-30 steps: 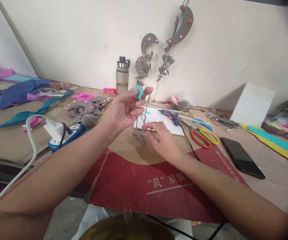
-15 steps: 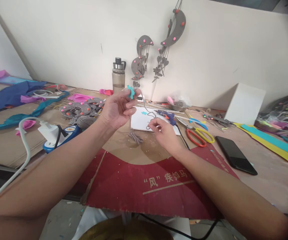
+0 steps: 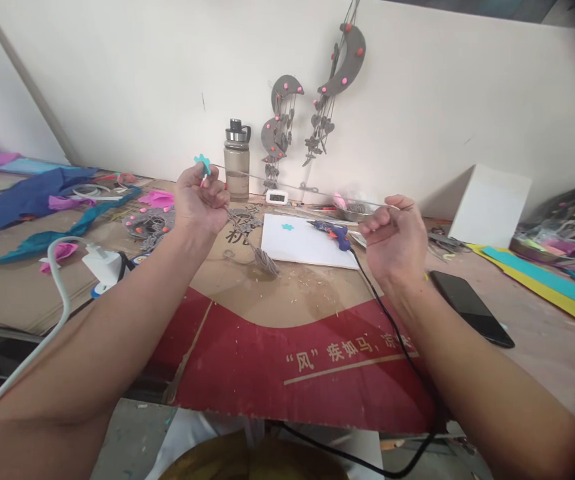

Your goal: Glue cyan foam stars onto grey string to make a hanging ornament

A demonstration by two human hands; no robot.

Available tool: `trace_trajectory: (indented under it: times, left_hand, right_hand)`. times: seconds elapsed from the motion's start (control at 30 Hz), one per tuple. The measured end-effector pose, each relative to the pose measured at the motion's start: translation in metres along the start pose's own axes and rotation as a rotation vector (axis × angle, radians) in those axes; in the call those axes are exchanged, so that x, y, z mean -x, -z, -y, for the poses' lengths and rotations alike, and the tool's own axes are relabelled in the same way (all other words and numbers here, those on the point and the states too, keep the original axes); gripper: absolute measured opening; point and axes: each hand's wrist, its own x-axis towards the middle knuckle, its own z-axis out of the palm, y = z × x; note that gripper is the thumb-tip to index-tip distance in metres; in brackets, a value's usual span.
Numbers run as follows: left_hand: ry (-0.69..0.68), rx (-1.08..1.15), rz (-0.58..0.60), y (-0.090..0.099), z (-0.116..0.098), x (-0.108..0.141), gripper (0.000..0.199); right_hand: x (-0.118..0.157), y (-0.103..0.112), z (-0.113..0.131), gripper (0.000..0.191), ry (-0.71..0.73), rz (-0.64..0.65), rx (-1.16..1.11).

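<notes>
- Above the middle of the counter point(image 3: 532, 373), between its front and back edges, both hands are raised and well apart.
- Left hand point(image 3: 202, 193): fingers closed, gripping a teal flower cutout point(image 3: 202, 161) at the fingertips, left of the water bottle point(image 3: 237, 160).
- Right hand point(image 3: 392, 233): fingers curled on the far end of a gray yarn strand point(image 3: 309, 189).
- Yarn strand: drawn nearly straight between the two hands, with a small loop near its middle.
- Yarn tassel point(image 3: 266, 262): lying on the cardboard sheet point(image 3: 317, 393), just beside the lower left corner of the white board point(image 3: 287, 250).
- White board: flat on the counter, between the two forearms; it bears a second flower cutout point(image 3: 288, 227) near its upper left corner and a glue gun point(image 3: 334, 235) along its right edge.
- Cord point(image 3: 390, 313): runs from the glue gun toward the counter's front edge.
- Cardboard sheet: red portion along the front edge, brown portion behind it.
- Phone point(image 3: 472, 307): flat, right of the right forearm.
- Back edge: the water bottle stands upright, with a small display point(image 3: 276, 197) to its right; gray moon ornaments point(image 3: 352, 63) hang against the wall point(image 3: 142, 73) above.
- Left side: colored paper point(image 3: 42, 193) lies scattered; a white plug point(image 3: 102, 263) sits near the left forearm.
</notes>
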Motion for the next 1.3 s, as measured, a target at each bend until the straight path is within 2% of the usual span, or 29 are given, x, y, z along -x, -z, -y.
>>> trace_trajectory:
  times: [0.07,0.2,0.3,0.37,0.47,0.53,0.6,0.7,0.77,0.83,0.9,1.0,1.03,1.1,1.2,1.3]
  left_hand:
    - [-0.042,0.020,-0.030,-0.001,-0.006,-0.001,0.021]
    - [-0.119,-0.036,-0.034,-0.001,-0.007,-0.006,0.017]
    - [-0.004,-0.180,0.028,0.000,0.002,-0.007,0.014]
    - [0.110,-0.344,0.123,0.001,0.010,-0.003,0.016]
    - [0.179,-0.531,0.263,0.001,0.021,0.005,0.019]
    - [0.176,-0.579,0.300,0.002,0.025,0.008,0.018]
    - [0.126,-0.579,0.275,0.001,0.026,0.008,0.017]
    - [-0.050,-0.547,0.150,0.002,0.026,0.005,0.018]
    - [-0.154,-0.571,0.086,0.005,0.027,0.002,0.017]
    - [-0.201,-0.664,0.075,0.011,0.031,0.000,0.014]
    - [-0.219,-0.825,0.098,0.018,0.037,-0.001,0.010]
    - [-0.247,-1.094,0.137,0.027,0.047,0.001,0.010]
    - [-0.251,-1.152,0.142,0.029,0.050,0.002,0.010]
    - [-0.238,-1.204,0.148,0.030,0.054,0.003,0.009]
    - [-0.180,-1.188,0.168,0.029,0.057,0.005,0.005]
    - [-0.117,-1.144,0.203,0.030,0.059,0.004,0.006]
  right_hand:
    - [0.001,0.000,-0.003,0.008,-0.017,0.043,0.038]
    - [0.010,-0.001,-0.023,0.008,-0.108,0.276,0.365]
    - [0.016,0.002,-0.038,0.013,-0.053,0.377,0.655]
    - [0.018,0.004,-0.044,0.016,-0.048,0.437,0.794]
    - [0.018,0.007,-0.048,0.019,-0.081,0.480,0.835]
    - [0.017,0.004,-0.046,0.021,-0.072,0.478,0.810]
    - [0.014,-0.003,-0.042,0.021,-0.022,0.468,0.805]
    - [0.005,-0.021,-0.033,0.025,0.124,0.472,0.819]
    - [0.000,-0.033,-0.032,0.035,0.184,0.535,0.880]
    - [-0.002,-0.041,-0.037,0.051,0.169,0.614,1.060]
    - [0.004,-0.046,-0.043,0.058,0.160,0.626,1.305]
    - [0.023,-0.049,-0.051,0.045,0.293,0.580,1.492]
    - [0.030,-0.050,-0.052,0.038,0.345,0.618,1.481]
    - [0.042,-0.054,-0.055,0.030,0.422,0.809,1.405]
    - [0.050,-0.061,-0.065,0.033,0.502,1.095,1.347]
    - [0.048,-0.066,-0.078,0.027,0.526,1.164,1.371]
